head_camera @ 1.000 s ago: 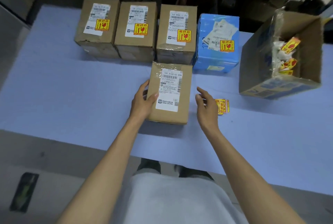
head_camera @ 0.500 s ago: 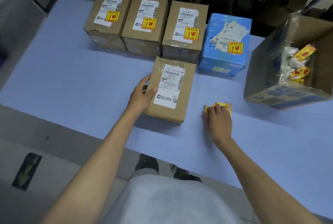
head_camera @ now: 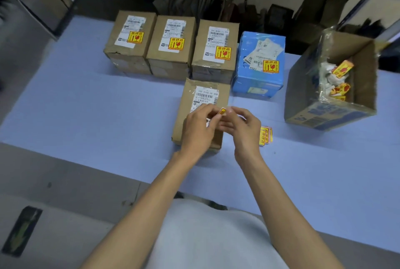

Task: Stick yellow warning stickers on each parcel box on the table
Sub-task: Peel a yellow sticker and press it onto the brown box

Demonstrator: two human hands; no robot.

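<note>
Pinching one yellow sticker (head_camera: 222,110) between them, the left hand (head_camera: 198,126) and right hand (head_camera: 242,128) hovered over the unlabelled brown box (head_camera: 203,95) on the tabletop (head_camera: 97,106).

Open carton (head_camera: 331,115) right, dark floor patch (head_camera: 21,231) left

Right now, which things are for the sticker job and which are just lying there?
For the job: sticker pinched by left hand and right hand; unstickered front box; sticker pile; four stickered boxes behind; open carton holding sticker scraps.
Just lying about: dark bags behind table; dark strip on floor.
</note>
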